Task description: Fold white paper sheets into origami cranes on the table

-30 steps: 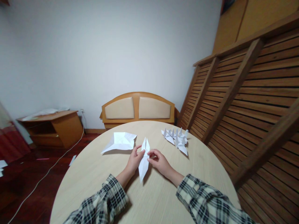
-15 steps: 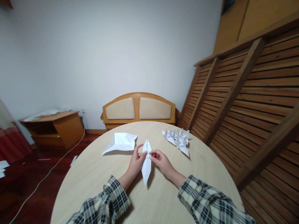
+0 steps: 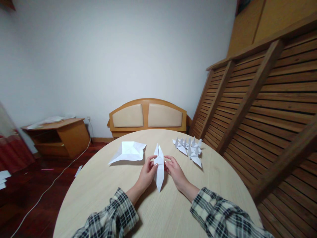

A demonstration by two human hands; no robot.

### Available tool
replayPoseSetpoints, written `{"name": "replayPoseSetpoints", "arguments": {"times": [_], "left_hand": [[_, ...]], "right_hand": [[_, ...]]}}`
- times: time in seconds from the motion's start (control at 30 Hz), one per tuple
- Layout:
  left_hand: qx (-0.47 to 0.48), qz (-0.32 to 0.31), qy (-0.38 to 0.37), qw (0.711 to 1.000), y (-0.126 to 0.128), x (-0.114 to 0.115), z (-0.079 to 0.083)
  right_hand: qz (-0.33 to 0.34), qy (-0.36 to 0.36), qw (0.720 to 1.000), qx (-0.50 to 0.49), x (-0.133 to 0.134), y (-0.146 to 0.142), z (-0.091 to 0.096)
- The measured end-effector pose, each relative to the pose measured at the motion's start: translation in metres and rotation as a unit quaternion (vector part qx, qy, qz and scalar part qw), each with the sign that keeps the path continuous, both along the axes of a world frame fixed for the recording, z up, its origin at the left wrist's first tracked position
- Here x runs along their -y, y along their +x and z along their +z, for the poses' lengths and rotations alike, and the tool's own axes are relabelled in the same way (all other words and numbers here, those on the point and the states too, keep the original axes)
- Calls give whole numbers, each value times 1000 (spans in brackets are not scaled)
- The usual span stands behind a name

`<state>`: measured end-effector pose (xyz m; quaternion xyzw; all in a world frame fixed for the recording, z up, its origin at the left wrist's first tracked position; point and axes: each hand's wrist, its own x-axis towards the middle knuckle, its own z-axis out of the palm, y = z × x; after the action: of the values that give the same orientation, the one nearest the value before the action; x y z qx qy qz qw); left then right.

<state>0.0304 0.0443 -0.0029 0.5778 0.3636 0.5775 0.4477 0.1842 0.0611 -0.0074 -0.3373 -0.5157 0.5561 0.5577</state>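
Both hands, left hand and right hand, pinch a folded paper mid-table; slatted wood panel leans by its right edge.

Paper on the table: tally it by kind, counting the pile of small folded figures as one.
Folded piece between left hand and right hand: 1
Creased open sheet: 1
Pile of small folded figures: 1
Total: 3

Folded paper partly behind fingers

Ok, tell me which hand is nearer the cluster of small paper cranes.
Right. The right hand sits just left of the cranes; the left hand is farther left, beyond the folded paper.
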Motion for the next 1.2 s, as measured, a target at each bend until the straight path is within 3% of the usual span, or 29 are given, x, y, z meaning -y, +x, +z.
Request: {"name": "replayPoseSetpoints", "arguments": {"times": [0.13, 0.4, 0.53, 0.67, 0.93, 1.07, 1.2], "left_hand": [[8, -13, -5, 1000, 0, 0, 0], [10, -29, -61, 998, 4, 2, 2], [23, -38, -77, 996, 5, 1, 2], [53, -36, -90, 994, 4, -1, 3], [83, -34, -113, 990, 1, -1, 5], [99, -3, -125, 987, 0, 0, 8], [151, 8, -133, 979, 0, -3, 7]], "right_hand": [[18, 16, 1000, 11, 0, 0, 3], [-33, 111, 989, 87, 0, 0, 1], [-47, 201, 965, 164, 9, -1, 6], [-48, 243, 947, 204, 12, -1, 5], [-170, 249, 919, 255, 6, 4, -2], [-242, 252, 888, 298, 4, 7, 0], [-228, 277, 857, 371, 11, 6, 5]]}}
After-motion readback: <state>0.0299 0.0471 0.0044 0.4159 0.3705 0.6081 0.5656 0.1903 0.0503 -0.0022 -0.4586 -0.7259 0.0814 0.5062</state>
